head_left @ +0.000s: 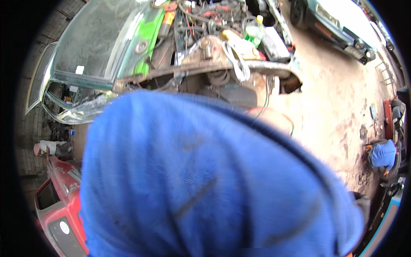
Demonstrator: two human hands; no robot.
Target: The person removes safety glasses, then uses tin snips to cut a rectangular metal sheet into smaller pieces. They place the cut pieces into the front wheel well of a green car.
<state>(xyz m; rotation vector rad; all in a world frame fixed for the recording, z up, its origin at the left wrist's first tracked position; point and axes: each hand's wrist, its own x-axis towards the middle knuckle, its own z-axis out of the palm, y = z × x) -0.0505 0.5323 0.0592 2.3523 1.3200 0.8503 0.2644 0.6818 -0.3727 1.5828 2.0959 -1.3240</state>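
Open engine bay [209,21] beyond a spread of cloth [192,171], with vehicles on either side.
The windshield [92,38] lies left of the bay, with a cowl panel [143,38] between them; toward the bay's near right corner a bottle [253,32] stands just left of a box [275,45], and a cable [237,62] hangs over the near edge, above a tyre [233,96]; one car [338,25] sits at upper right, another vehicle [64,205] at lower left, below a person [51,147]; a second person [382,154] is far right.
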